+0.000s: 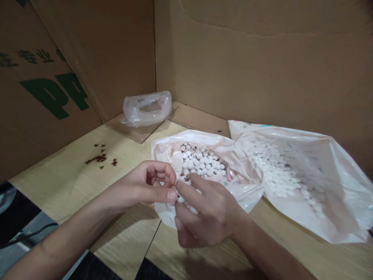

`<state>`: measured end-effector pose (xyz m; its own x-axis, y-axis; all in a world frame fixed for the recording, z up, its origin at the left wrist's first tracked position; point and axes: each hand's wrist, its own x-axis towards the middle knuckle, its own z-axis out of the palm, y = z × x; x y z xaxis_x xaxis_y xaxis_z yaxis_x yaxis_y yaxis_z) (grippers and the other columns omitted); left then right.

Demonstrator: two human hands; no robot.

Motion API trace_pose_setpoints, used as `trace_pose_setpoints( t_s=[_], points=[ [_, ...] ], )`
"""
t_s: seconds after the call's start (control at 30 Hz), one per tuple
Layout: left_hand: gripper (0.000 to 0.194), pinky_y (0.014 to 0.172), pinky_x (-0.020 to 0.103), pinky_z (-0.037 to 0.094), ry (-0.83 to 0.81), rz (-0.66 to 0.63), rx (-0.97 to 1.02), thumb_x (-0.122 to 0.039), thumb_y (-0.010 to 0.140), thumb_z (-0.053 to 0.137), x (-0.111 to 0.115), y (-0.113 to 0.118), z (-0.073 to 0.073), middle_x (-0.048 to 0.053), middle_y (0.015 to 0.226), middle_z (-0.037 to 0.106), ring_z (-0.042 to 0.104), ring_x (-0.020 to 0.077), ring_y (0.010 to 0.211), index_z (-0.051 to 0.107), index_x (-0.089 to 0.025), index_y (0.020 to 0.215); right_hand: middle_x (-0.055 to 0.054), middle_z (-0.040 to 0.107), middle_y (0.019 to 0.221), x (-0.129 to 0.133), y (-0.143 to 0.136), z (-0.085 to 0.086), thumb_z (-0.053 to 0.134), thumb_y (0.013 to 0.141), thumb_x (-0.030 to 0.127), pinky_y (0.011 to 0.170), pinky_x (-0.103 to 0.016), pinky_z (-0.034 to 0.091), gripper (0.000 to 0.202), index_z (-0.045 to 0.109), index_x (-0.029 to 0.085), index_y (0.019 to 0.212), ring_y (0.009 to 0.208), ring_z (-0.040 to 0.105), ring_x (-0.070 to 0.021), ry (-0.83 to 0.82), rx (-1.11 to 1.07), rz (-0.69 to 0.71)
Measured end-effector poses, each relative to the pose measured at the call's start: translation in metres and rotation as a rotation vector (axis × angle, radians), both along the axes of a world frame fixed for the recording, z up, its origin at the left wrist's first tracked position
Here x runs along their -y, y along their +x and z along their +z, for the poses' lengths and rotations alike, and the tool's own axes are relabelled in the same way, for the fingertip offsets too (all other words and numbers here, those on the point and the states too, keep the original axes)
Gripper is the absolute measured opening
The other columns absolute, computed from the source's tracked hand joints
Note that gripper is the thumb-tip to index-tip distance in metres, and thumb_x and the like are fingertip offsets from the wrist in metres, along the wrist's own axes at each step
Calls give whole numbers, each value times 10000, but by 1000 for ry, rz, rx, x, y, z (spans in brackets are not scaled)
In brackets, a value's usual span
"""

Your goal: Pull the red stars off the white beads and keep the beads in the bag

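Note:
My left hand [155,184] is curled, thumb and fingertips together, beside the near left edge of an open white plastic bag [247,192]. My right hand [204,212] meets it at the fingertips, its fingers bent over the bag's front. Whatever is pinched between the fingertips is too small or hidden to make out. Several white balls [201,161] lie in the bag, and a few show between my right fingers. A small reddish-brown star-shaped piece [187,179] is by my right index finger. More such pieces [99,158] lie scattered on the table at the left.
A second clear-and-white bag [344,194] with several white balls lies at the right. A coiled clear plastic bag [148,109] rests on a flat brown sheet [142,134] at the back. Cardboard walls [247,58] stand behind and left of the wooden table [58,186].

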<state>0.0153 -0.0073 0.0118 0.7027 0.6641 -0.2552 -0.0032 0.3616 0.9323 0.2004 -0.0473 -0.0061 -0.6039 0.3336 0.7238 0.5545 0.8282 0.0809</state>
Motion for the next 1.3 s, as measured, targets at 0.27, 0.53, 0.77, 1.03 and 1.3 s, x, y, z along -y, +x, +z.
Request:
trace_pose_setpoints(
  t_s=[0.27, 0.53, 0.77, 1.03, 1.3],
  points=[
    [396, 415, 123, 243, -69, -49, -18, -343, 703, 782, 0, 1, 3, -29, 780, 512, 350, -4, 497, 496, -138, 886, -122, 659, 828, 1, 1, 0, 489, 739, 212, 437, -298, 312, 141, 595, 166, 659, 614, 477, -214, 6, -12, 21],
    [553, 342, 81, 233, -230, -187, 197, -235, 781, 725, 2, 2, -7, -67, 742, 597, 343, -11, 372, 325, -261, 1162, -192, 693, 998, 0, 1, -1, 506, 735, 206, 490, -323, 432, 142, 614, 143, 667, 715, 579, -267, 20, -15, 49],
    [581, 309, 84, 124, -279, -99, 254, -255, 759, 752, 4, 8, -10, -115, 578, 457, 182, -23, 347, 352, -187, 1174, -152, 679, 862, 2, 0, 4, 489, 738, 213, 462, -298, 378, 169, 607, 149, 635, 679, 542, -254, 43, -32, 15],
    [590, 322, 92, 100, -255, -44, 243, -254, 742, 765, 8, 9, -11, -135, 535, 407, 137, -15, 362, 360, -186, 1165, -158, 684, 845, 2, -2, 4, 503, 738, 224, 452, -285, 348, 185, 621, 141, 622, 657, 544, -246, 71, -56, 11],
    [560, 326, 87, 132, -229, -36, 256, -228, 746, 755, 8, 11, -11, -132, 541, 434, 186, -14, 356, 348, -191, 1129, -176, 699, 945, 1, -2, 2, 499, 731, 225, 481, -319, 452, 225, 693, 112, 741, 691, 555, -250, 50, -52, 3]
  ],
)
